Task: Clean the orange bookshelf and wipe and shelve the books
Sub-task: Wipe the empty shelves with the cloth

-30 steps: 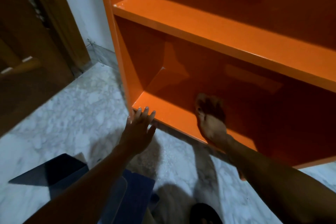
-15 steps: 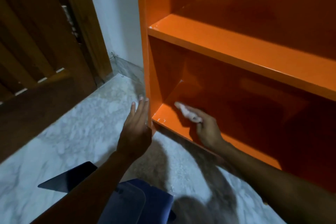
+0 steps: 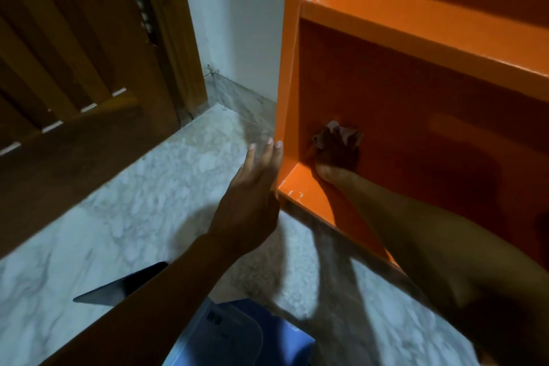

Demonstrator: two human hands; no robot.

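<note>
The orange bookshelf (image 3: 416, 38) fills the right side of the view, its lowest compartment bare. My right hand (image 3: 337, 157) reaches into that compartment's far left corner and is shut on a small pale cloth (image 3: 341, 131), pressed against the inner side panel. My left hand (image 3: 252, 193) lies flat with fingers straight against the outside of the shelf's left side panel, just above the floor. A dark flat book (image 3: 124, 285) lies on the floor under my left forearm, and a blue book (image 3: 246, 333) lies at the bottom centre.
A brown wooden door (image 3: 74, 68) stands at the left, with a white wall (image 3: 237, 24) between it and the shelf. The floor (image 3: 118, 202) is pale marble.
My right hand has slid with the cloth from the middle of the bottom shelf into the left corner. My left hand stays against the shelf's left side, and the view has shifted left.
</note>
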